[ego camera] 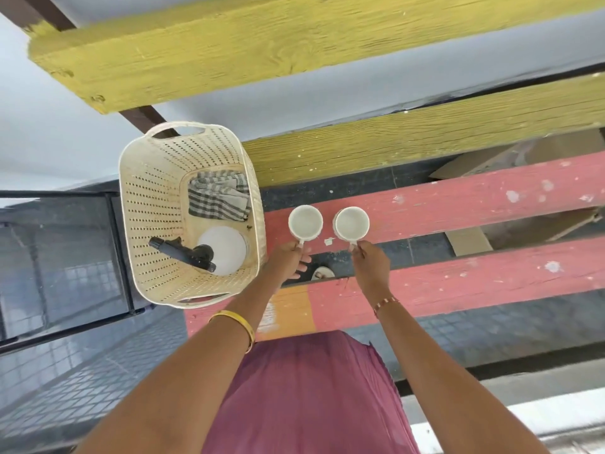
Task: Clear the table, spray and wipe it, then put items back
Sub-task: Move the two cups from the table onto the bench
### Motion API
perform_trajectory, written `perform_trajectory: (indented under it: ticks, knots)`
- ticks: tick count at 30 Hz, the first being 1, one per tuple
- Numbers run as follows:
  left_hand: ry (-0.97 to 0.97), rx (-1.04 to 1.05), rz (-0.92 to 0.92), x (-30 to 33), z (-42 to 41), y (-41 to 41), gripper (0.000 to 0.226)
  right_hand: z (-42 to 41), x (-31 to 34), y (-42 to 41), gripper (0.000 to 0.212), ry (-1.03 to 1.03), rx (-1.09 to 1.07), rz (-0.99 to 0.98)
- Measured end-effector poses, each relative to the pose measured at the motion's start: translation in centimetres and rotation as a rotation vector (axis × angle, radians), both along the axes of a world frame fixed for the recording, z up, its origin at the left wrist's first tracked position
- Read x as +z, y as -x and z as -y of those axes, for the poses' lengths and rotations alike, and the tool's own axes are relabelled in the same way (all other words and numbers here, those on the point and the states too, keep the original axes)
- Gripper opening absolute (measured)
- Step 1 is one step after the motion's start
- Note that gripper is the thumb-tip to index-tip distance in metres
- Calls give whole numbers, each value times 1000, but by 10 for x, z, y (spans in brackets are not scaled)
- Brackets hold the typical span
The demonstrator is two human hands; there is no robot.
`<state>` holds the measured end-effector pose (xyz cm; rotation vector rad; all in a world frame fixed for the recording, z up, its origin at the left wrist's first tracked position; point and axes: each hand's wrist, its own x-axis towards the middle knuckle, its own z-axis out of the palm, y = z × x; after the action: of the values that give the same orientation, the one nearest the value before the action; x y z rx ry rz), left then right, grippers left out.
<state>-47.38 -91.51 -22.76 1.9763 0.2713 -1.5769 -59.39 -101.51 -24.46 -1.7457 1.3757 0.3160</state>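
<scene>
Head view shows us our left hand (pixel 289 257) and right hand (pixel 370 262) each pinching a white cup (pixel 305 221) handle, both cups sitting on the red counter (pixel 458 198) beside the basket (pixel 154 198).

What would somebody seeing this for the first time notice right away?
Two white cups sit side by side on a red plank of the slatted table, the left cup held by its handle in the left hand, the right cup likewise in the right hand. Left of them stands a cream basket holding a checked cloth and a spray bottle.
</scene>
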Motion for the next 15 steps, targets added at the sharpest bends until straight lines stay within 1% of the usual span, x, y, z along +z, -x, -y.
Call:
perform_trajectory:
  ticks: [3,7,9,13,15]
  knots:
    - [-12,-18,-27,6,-1,2,33,0,-1,-5,26,-39,3,15]
    - [-6,-24,-15,13,-1,6,39,2,-2,-6,21,-73,10,-9]
    - [-13,-29,20,18,-4,9,38,0,5,-6,24,-47,10,-6]
    - [-9,-71,91,31,-5,14,34,-5,23,-7,34,36,-87,4]
    - [27,-101,90,53,-15,13,35,-16,45,-9,37,110,-99,46]
